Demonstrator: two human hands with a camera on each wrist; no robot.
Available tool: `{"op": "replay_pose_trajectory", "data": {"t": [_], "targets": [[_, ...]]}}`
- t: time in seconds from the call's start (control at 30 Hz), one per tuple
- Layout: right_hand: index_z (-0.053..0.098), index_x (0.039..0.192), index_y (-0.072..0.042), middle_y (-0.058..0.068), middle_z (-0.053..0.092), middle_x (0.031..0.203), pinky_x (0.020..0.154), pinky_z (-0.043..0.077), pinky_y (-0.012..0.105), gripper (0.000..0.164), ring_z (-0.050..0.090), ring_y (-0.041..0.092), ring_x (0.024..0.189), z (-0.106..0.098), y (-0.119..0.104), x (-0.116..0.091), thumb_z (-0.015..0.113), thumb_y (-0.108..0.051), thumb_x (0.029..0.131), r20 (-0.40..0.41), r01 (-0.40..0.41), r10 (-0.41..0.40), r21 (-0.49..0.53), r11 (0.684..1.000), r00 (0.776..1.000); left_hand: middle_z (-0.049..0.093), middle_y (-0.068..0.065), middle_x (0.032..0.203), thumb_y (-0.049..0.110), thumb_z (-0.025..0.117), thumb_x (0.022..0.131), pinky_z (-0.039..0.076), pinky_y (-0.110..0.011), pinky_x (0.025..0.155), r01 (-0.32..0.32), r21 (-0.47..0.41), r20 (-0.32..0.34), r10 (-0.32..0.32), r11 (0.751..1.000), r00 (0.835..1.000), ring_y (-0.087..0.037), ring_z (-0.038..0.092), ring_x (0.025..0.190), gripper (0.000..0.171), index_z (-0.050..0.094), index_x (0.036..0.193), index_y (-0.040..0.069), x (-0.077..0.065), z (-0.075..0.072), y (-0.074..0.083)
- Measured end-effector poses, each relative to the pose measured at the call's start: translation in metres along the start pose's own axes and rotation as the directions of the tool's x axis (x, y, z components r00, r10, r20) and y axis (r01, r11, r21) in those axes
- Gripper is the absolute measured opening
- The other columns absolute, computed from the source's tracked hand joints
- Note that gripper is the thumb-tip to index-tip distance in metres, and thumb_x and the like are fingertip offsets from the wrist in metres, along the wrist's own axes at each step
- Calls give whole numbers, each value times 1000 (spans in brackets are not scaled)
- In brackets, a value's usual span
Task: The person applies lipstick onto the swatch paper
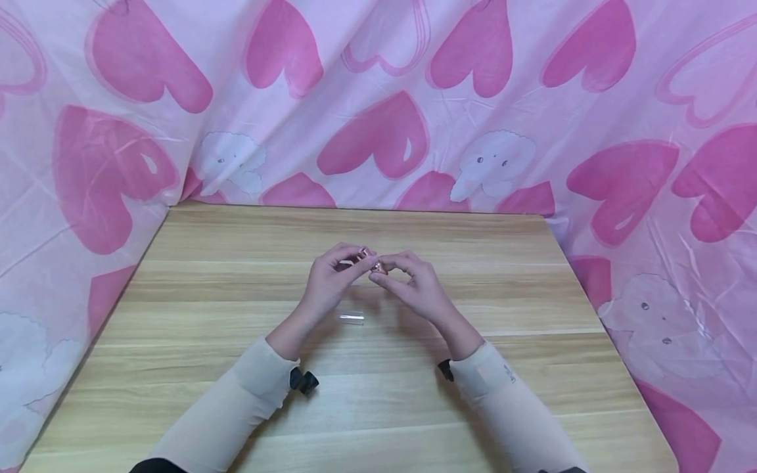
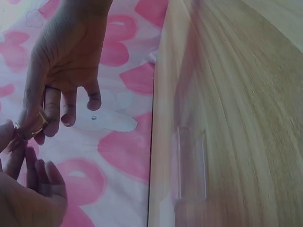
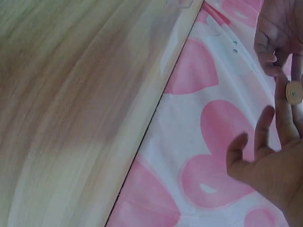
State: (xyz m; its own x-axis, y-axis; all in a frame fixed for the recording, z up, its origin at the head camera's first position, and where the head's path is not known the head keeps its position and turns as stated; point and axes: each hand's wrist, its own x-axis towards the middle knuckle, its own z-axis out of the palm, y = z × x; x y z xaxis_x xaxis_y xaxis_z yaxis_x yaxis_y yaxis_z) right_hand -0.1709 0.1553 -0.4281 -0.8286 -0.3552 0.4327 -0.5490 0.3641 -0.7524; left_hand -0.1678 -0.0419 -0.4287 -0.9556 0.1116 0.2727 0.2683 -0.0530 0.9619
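Note:
Above the middle of the table, my left hand (image 1: 330, 279) and right hand (image 1: 421, 287) meet fingertip to fingertip. Between them is a small, shiny rose-gold tube (image 1: 378, 267) that resembles a lipstick case. My left thumb and fingers pinch its far-left part, while my right thumb and index finger pinch the near-right end. In the right wrist view, a squarish gold end (image 3: 294, 92) with a small label shows by the right fingers. Fingers hide most of the tube, so I cannot tell whether it is one piece or two. A clear plastic piece (image 1: 351, 318) lies on the table below the hands.
The wood-grain table (image 1: 236, 368) reaches back to a pink curtain (image 1: 378, 39) printed with hearts, which also hangs along both sides. Dark wrist-worn devices (image 1: 304, 381) sit at the sleeve cuffs.

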Motion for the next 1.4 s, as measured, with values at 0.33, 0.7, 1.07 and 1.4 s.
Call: {"op": "replay_pose_trajectory", "data": {"t": [0.33, 0.7, 1.07, 1.4], "targets": [[77, 111, -15, -5, 75, 96, 78, 43, 36, 27, 59, 23, 87, 15, -7, -1, 82, -25, 86, -176, 104, -143, -217, 971, 974, 69, -2, 100, 26, 80, 88, 51, -28, 74, 5, -2, -120, -5, 1000, 993, -19, 60, 91, 19, 75, 94, 8, 0, 7, 3], [78, 111, -15, -5, 71, 93, 79, 48, 33, 27, 60, 22, 90, 12, -10, 0, 82, -22, 86, -152, 59, -72, -88, 994, 986, 67, -5, 101, 20, 80, 88, 54, -31, 83, -37, -29, -107, 34, 999, 994, -19, 62, 98, 16, 77, 94, 5, 1, 5, 7], [77, 112, -13, -2, 72, 92, 84, 47, 43, 25, 59, 19, 93, 6, -10, 2, 81, -16, 87, -89, 18, -15, 36, 999, 996, 67, -2, 103, 12, 78, 89, 53, -28, 83, 27, -53, -48, -29, 998, 998, -19, 61, 99, 19, 76, 104, 1, 2, 1, 9], [78, 111, -14, -5, 74, 94, 79, 45, 36, 29, 58, 21, 89, 13, -11, 3, 83, -24, 85, -157, 83, -109, -167, 982, 982, 67, -4, 104, 28, 81, 87, 50, -30, 79, 53, -31, -99, -55, 998, 994, -21, 61, 95, 24, 76, 99, 7, 3, 2, 9]]}}
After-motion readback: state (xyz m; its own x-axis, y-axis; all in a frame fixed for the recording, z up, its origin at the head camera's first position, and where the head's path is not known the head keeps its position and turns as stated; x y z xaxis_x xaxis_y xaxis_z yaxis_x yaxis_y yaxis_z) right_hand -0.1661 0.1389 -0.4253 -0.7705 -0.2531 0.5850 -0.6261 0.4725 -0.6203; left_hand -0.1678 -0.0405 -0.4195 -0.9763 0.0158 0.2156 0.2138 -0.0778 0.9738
